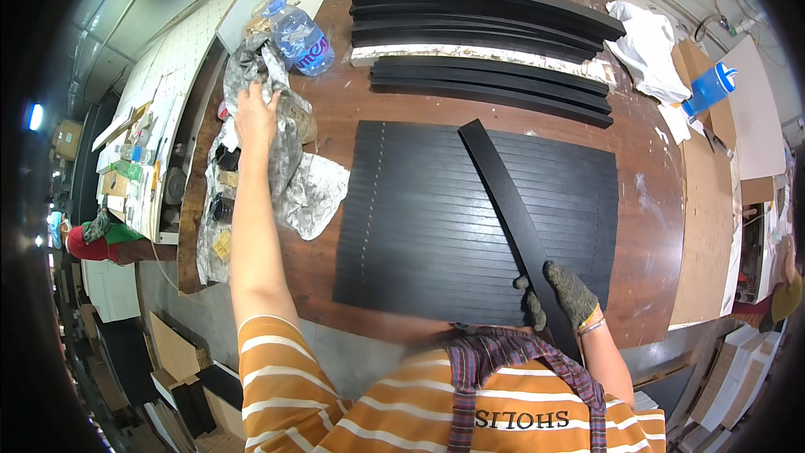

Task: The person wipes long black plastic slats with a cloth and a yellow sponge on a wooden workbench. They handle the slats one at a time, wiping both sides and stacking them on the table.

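My bare left hand (pixel 256 116) reaches to the far left, its fingers apart and touching a grey, stained rag (pixel 289 130). Whether the fingertips pinch any of the cloth is hard to see. In a dark knit glove, my right hand (pixel 572 295) is wrapped round the near part of a long black strip (pixel 503 201). The strip slants up and leftward over a panel of black slats (pixel 419 218) laid side by side on the brown table (pixel 650 226). Its near end comes close to my body.
Two stacks of black strips, a far one (pixel 478 13) and a nearer one (pixel 486 88), lie beyond the panel. A large clear bottle (pixel 302 38) stands by the rag. White cloth (pixel 650 50) and a blue jug (pixel 710 90) are at the far right. Another person (pixel 88 243) is at the left.
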Demonstrator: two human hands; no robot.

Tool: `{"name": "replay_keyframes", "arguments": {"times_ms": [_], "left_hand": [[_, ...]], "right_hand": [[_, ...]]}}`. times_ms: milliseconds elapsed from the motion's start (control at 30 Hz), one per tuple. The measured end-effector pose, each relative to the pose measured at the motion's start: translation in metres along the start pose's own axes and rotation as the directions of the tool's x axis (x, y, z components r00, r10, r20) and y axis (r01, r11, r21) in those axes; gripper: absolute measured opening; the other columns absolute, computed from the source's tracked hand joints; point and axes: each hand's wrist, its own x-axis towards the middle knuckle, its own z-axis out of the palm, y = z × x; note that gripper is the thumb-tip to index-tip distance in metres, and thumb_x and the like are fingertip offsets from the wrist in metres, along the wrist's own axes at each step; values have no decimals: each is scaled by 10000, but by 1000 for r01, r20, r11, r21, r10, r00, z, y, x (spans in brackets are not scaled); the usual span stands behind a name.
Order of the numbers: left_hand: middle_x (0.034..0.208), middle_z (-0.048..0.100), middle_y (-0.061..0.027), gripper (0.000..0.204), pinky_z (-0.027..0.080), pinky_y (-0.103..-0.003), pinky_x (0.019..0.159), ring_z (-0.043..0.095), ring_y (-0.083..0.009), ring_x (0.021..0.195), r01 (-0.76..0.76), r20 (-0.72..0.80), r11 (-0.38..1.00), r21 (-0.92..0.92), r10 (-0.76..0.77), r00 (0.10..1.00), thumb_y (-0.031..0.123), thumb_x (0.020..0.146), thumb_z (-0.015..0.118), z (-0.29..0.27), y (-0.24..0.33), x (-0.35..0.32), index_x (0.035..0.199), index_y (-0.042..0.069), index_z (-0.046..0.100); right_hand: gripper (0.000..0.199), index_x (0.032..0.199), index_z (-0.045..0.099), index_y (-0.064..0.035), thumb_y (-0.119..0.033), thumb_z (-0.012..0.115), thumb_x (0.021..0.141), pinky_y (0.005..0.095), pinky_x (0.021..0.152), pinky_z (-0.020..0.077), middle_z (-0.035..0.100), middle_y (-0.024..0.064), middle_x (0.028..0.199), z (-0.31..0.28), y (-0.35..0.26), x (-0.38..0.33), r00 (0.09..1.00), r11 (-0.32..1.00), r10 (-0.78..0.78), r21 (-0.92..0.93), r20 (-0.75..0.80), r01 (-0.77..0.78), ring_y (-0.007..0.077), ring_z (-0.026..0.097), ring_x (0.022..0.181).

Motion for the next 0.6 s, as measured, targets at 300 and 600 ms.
{"name": "replay_keyframes", "arguments": {"times_ms": [300, 600], "left_hand": [[930, 748, -149, 266, 529, -356, 755, 706, -232, 817, 9, -289, 783, -622, -240, 927, 183, 957, 701, -23, -64, -54, 1095, -43, 715], [1146, 648, -76, 287, 466, -299, 915, 585, -143, 1063, 107, 229, 438, -893, 237, 944, 99, 894, 716, -47, 100, -287, 1157, -10, 680]], "right_hand": [[635, 1177, 633, 90, -519, 570, 1007, 350, 478, 523, 654, 128, 698, 18, -14, -14, 995, 998, 21, -58, 95, -15, 235, 639, 501], [559, 1150, 684, 53, -478, 566, 1024, 299, 468, 501, 666, 109, 694, 48, -1, -32, 980, 988, 64, -153, 188, -35, 188, 638, 523]]}}
